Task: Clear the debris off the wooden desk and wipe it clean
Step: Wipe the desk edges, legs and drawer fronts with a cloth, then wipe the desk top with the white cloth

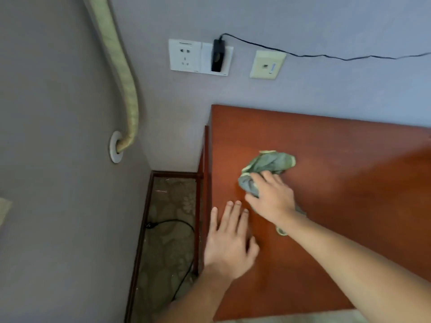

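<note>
Wiping hand: the right hand (271, 198) lies on top of the crumpled green cloth (268, 166), with the fingers bent over its near part and pressing it down on the wood; whether the fingertips really close around the fabric, I cannot tell.
Other hand: the left hand (229, 238) is flat on the wooden desk (338, 183), close to its left edge; the fingers are straight, a little spread, and they hold nothing.
Cloth: it is grey-green with a pale yellow hem, bunched up, and it rests on the left half of the desk top; one small piece comes out from under the right wrist on the near side.
Hands together: the left hand is just beside the right one, nearer to the camera and more to the left; they look apart.
Desk: the top is red-brown and smooth, and its back edge stands against the wall.
Wall: above the desk there is a white double socket (201, 57) with a black charger (217, 55) plugged in; its black cable (326, 55) runs to the right, passing over a cream wall plate (267, 64).
Left side: a pale wrapped pipe (121, 73) goes down into a round white fitting in the side wall.
Floor: in the gap left of the desk there is patterned carpet (170, 229) with a black cord lying on it.
</note>
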`<state>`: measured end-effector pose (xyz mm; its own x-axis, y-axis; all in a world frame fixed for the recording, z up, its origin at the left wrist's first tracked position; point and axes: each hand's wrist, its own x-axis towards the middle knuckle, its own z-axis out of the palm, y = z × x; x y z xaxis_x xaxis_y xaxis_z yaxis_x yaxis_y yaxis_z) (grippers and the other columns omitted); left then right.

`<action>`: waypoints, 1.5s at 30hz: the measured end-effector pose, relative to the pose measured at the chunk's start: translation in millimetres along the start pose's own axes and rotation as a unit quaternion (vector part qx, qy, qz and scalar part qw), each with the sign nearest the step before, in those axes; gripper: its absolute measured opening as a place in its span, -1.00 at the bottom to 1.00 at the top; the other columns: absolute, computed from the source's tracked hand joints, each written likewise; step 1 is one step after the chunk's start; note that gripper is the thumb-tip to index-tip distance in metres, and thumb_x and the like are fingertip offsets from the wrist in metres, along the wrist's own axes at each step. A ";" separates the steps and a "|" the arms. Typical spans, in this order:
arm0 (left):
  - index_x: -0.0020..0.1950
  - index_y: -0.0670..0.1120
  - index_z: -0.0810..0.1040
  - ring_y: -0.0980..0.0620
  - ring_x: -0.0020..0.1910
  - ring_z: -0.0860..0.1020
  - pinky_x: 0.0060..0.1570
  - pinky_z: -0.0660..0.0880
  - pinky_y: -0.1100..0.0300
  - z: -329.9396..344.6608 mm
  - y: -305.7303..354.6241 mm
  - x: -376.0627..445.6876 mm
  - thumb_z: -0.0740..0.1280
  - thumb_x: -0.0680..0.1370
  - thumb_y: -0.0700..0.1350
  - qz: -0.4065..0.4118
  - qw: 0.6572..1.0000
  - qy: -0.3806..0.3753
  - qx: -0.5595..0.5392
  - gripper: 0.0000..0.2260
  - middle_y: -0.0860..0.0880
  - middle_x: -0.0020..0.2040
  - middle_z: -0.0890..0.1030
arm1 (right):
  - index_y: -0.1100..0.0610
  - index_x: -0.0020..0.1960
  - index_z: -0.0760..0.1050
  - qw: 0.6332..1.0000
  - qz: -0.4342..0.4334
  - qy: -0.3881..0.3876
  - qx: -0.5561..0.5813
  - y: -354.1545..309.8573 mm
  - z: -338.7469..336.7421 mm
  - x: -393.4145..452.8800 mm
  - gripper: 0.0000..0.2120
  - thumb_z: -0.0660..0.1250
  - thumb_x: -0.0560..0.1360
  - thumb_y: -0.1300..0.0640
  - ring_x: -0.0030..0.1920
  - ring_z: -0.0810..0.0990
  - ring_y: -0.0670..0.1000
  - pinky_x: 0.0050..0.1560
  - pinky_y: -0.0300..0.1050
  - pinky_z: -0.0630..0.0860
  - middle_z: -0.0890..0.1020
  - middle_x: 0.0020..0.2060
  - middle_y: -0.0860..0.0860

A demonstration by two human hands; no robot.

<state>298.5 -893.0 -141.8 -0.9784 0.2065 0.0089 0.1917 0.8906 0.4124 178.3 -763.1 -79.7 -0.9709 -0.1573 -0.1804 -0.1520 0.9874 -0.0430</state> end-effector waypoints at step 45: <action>-0.02 -0.04 0.62 -0.03 -0.47 0.48 -0.51 0.44 0.18 -152.7 463.6 36.2 0.14 0.55 -0.45 -0.011 0.947 0.053 -0.316 -0.62 -0.15 -0.21 0.62 | 0.07 -0.11 0.52 0.812 0.386 0.221 0.378 579.5 -218.4 -459.8 -0.77 0.39 0.54 0.38 -0.12 0.69 0.15 -0.12 0.15 0.71 0.64 -0.14 0.10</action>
<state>340.2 -534.5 188.8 -0.9902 0.1194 0.0725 0.1205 0.4674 0.8758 496.2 -115.4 193.0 -0.7200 0.6897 -0.0770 0.5277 0.4721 -0.7061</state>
